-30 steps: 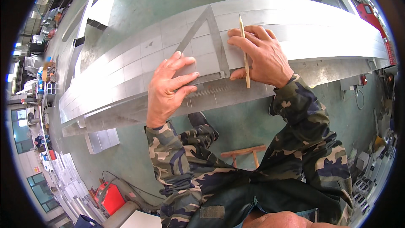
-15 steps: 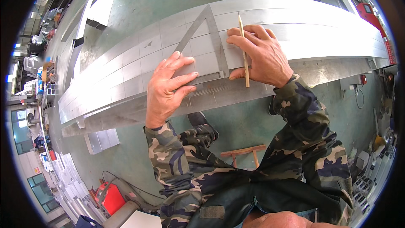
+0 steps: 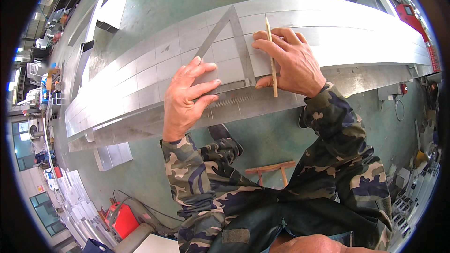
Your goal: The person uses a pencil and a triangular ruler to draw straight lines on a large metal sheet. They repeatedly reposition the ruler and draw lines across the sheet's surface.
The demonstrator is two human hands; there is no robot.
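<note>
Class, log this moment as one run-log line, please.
left hand: touching triangular square | right hand: holding pencil | square: lying on lined metal surface

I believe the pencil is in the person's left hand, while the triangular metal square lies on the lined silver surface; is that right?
Not quite: the head view shows the pencil in the right hand, not the left hand. The triangular metal square does lie on the lined silver surface.

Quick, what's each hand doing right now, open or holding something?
Left hand: open, fingers spread, at the metal triangle's near left corner.
Right hand: closed, holding a pencil.
</note>
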